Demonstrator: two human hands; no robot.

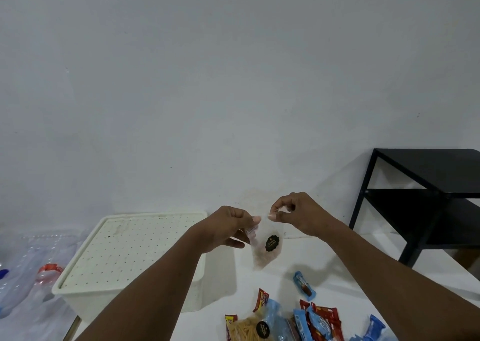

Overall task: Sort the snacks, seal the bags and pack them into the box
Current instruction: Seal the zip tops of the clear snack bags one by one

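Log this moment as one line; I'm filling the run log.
step: seal bag | left hand + right hand: pinching clear snack bag top, held up | box: lid on | snacks: loose on table

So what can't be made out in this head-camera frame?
- Clear bag mouth: pinched by left hand and right hand, sealed or not unclear.
- Black sticker: print too small.
- White box: lid on, contents hidden.
- Snack pile: cut off by the bottom edge.
- Plastic bottles: blurred at the left edge.
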